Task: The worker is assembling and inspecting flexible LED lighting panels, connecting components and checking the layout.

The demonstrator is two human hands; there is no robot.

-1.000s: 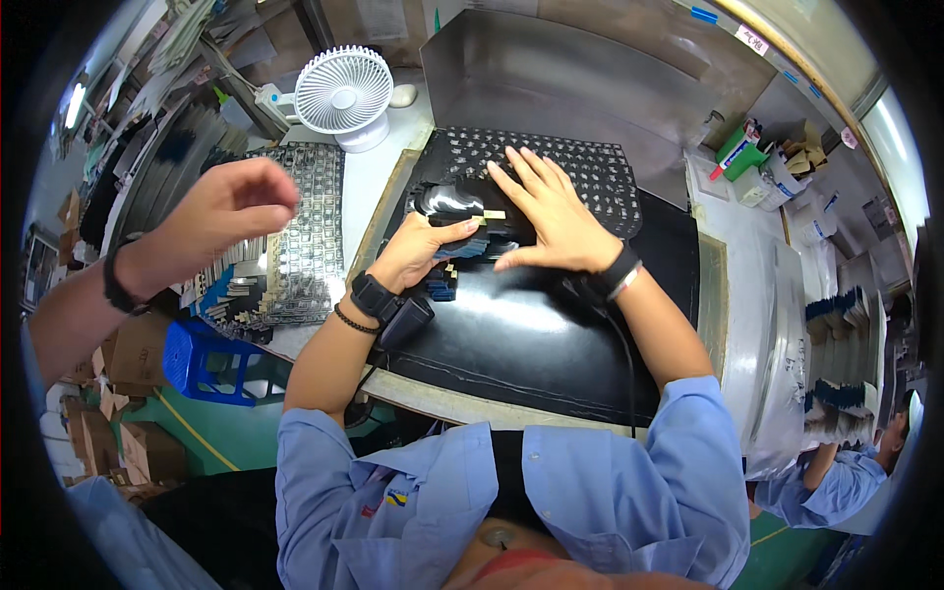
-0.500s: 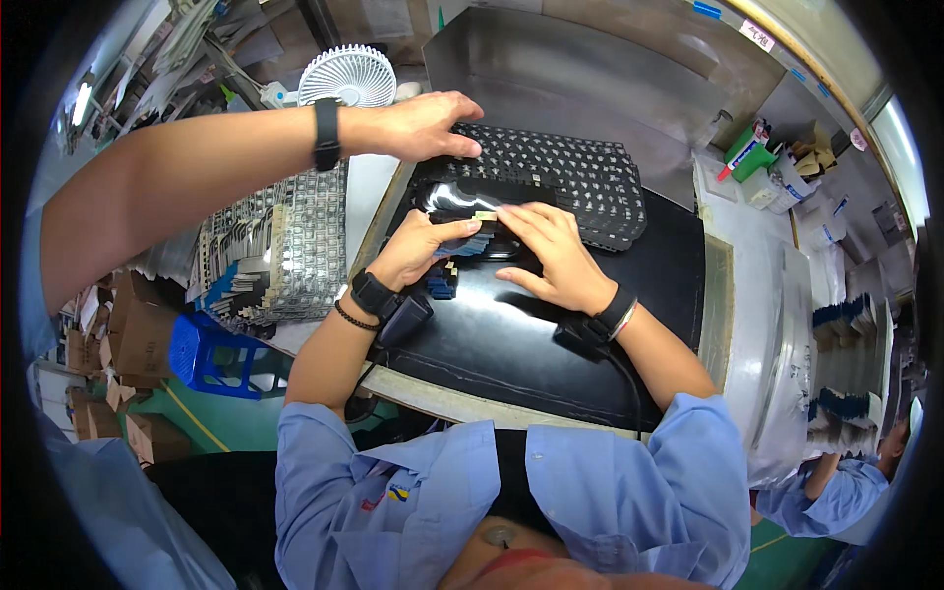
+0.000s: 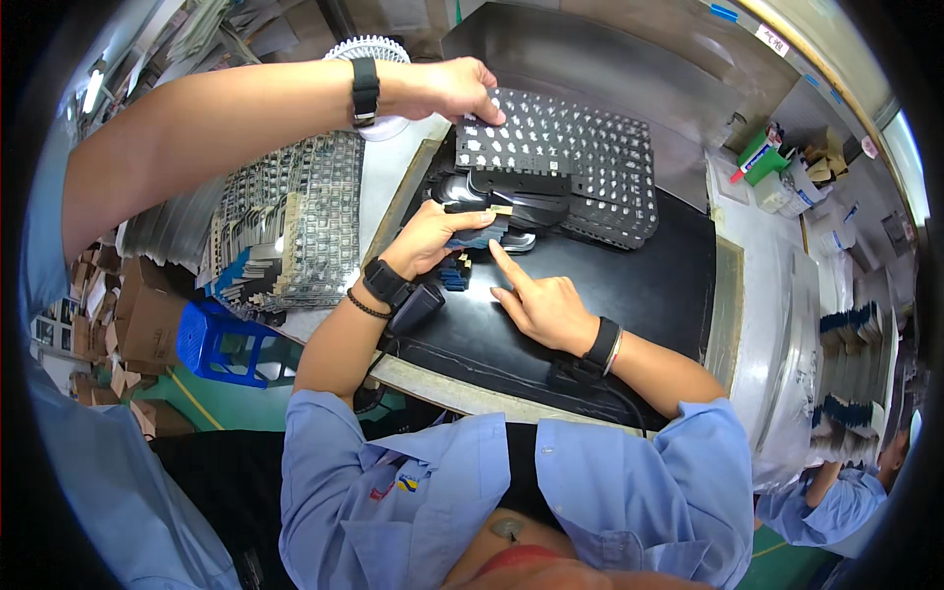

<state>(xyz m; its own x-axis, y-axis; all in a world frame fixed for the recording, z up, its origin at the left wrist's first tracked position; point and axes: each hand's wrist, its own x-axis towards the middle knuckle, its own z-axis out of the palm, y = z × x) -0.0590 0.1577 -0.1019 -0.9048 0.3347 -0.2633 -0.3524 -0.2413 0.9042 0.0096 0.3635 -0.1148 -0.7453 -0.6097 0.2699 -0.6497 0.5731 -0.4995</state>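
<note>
My left hand (image 3: 428, 241) is closed, thumb on top, round a small stack of thin blue-grey strips (image 3: 479, 234) with a pale yellowish end. My right hand (image 3: 553, 310) holds nothing; its index finger stretches to the stack's near edge, the thumb apart and other fingers curled. Beyond lies a glossy black piece (image 3: 526, 202), partly under a black sheet (image 3: 580, 138) covered in rows of silvery marks. A co-worker's hand (image 3: 462, 90), coming from the left, grips that sheet's far left corner. Several blue-tipped pieces (image 3: 454, 275) lie beside my left wrist.
A black mat (image 3: 649, 334) covers the worktable. Patterned sheets are piled (image 3: 320, 221) at the left, near a white fan (image 3: 369, 49) and a blue stool (image 3: 221, 344). White containers (image 3: 787, 187) stand at the right, with blue-edged stacks (image 3: 851, 374) farther out.
The co-worker's hand has taken hold of the marked sheet's corner and raised it. My right hand has drawn back toward me from the strips, index finger extended. My left hand keeps its hold.
</note>
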